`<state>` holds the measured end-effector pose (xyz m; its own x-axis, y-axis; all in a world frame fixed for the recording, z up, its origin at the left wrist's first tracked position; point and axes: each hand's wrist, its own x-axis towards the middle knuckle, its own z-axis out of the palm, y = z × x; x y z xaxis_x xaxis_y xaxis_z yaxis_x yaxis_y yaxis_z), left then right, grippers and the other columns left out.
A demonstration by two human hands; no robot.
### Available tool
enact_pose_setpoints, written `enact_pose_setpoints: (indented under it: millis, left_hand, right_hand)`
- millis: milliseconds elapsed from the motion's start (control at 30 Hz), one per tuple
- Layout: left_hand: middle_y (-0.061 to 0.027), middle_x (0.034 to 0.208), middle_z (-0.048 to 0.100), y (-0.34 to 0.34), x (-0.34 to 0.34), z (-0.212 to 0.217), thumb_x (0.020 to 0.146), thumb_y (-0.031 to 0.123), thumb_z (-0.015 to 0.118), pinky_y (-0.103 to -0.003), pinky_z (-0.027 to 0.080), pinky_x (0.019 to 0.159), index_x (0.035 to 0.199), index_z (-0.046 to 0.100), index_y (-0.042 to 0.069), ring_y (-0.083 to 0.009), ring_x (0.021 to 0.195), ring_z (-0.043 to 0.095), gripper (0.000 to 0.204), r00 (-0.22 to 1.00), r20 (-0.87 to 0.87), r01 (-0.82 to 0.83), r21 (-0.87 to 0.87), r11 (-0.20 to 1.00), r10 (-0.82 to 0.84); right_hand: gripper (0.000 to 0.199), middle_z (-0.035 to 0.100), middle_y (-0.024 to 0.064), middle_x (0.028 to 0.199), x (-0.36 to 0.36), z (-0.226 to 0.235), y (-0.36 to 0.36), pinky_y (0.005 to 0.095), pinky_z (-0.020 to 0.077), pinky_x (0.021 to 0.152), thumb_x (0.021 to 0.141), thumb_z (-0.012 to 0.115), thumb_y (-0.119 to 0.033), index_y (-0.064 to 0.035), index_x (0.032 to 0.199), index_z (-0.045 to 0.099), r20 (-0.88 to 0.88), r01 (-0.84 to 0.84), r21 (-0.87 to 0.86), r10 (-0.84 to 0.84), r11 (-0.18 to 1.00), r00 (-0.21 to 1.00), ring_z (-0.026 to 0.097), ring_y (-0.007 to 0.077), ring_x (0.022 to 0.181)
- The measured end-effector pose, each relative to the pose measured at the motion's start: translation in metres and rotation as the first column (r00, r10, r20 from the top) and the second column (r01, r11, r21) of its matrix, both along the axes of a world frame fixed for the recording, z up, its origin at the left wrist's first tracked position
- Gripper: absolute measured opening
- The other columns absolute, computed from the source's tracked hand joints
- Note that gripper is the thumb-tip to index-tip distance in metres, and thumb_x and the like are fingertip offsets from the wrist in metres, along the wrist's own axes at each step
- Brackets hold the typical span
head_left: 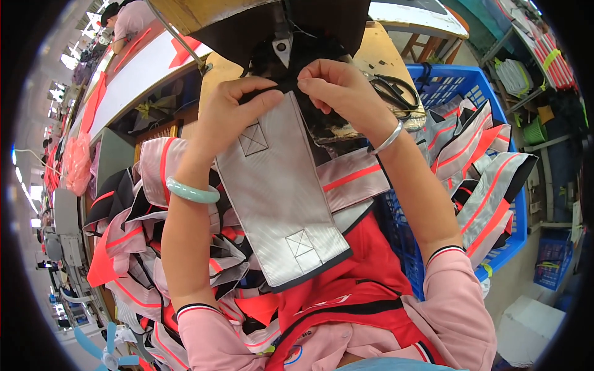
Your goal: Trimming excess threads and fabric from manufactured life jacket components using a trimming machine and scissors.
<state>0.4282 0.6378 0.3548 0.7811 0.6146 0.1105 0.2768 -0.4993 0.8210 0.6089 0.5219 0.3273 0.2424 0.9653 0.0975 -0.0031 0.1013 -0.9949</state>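
A silvery-grey fabric panel (278,191) with dark edging hangs from the machine table toward my lap. Two crossed-box stitch patterns show on it, one near each end. My left hand (229,117) pinches its upper end between thumb and fingers. Close by on the right, my right hand (340,93) is closed in a pinch beside the panel's top corner. What its fingertips hold, if anything, is too small to make out. Just beyond both hands stands a dark sewing machine (328,31). Black-handled scissors (396,93) lie right of my right hand.
Grey strips with red stripes (133,241) are heaped at my left. More fill a blue plastic basket (520,210) at my right. A long white table (133,74) runs along the far left, where another person (130,21) bends over. A blue fan (108,355) is at lower left.
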Motion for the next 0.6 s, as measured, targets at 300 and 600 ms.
enact_pose_setpoints:
  millis: [300, 600]
  left_hand:
    - [-0.0012, 0.086, 0.066, 0.012, 0.01, 0.003, 0.085, 0.02, 0.07, -0.021, 0.046, 0.071, 0.102, 0.069, -0.003, -0.0061, 0.079, 0.057, 0.028, 0.998, 0.049, -0.03, -0.16, 0.987, 0.039]
    - [-0.0037, 0.095, 0.066, 0.011, 0.013, -0.002, 0.086, 0.019, 0.07, -0.02, 0.047, 0.076, 0.109, 0.065, -0.004, -0.008, 0.084, 0.059, 0.033, 0.982, 0.143, -0.055, -0.421, 0.905, 0.127]
  right_hand:
    - [0.015, 0.051, -0.0036, 0.07, 0.001, -0.006, 0.019, 0.0204, 0.0361, 0.06, 0.087, 0.061, -0.018, -0.0032, 0.09, 0.061, -0.22, 0.048, 0.063, -0.033, 0.997, 0.975, 0.044, 0.0055, 0.063]
    - [0.013, 0.055, -0.0022, 0.072, -0.002, -0.007, 0.026, 0.0197, 0.0402, 0.061, 0.086, 0.063, -0.016, -0.0039, 0.091, 0.062, -0.456, 0.048, 0.046, -0.021, 0.998, 0.89, 0.049, 0.0069, 0.062]
